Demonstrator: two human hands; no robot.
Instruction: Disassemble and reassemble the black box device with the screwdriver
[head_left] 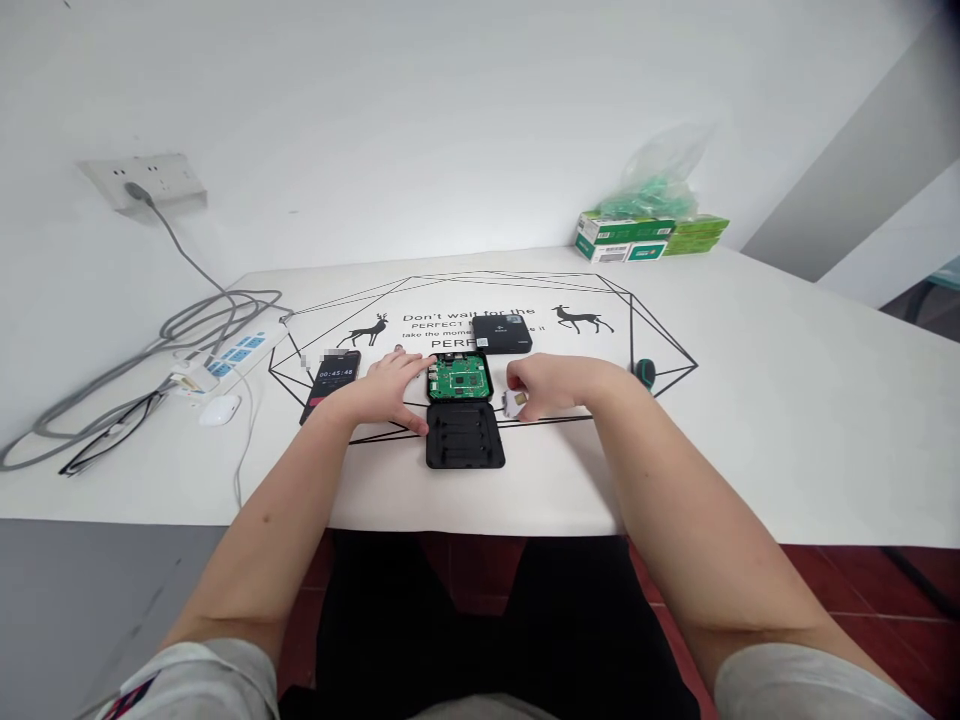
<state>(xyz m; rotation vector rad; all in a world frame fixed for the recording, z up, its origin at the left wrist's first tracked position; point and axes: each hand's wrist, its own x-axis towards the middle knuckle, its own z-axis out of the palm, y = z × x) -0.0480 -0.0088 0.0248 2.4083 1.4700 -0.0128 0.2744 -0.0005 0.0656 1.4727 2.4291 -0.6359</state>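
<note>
A green circuit board [459,379] lies in a black case on the printed mat, with a black cover [465,436] flat just in front of it. My left hand [390,388] is spread at their left side, its fingertips by the case edge and its thumb at the cover's corner. To the right of the board, my right hand [544,384] has its fingers bent round a small white piece [515,402] at the mat. Behind the board sits a closed black box [502,334] with small labels.
A phone [331,385] showing a timer lies left of my left hand. Farther left are a power strip [244,350], cables and a white mouse [221,410]. A dark green object [644,374] is at right; green-and-white boxes [626,230] and a plastic bag [652,190] stand at the wall.
</note>
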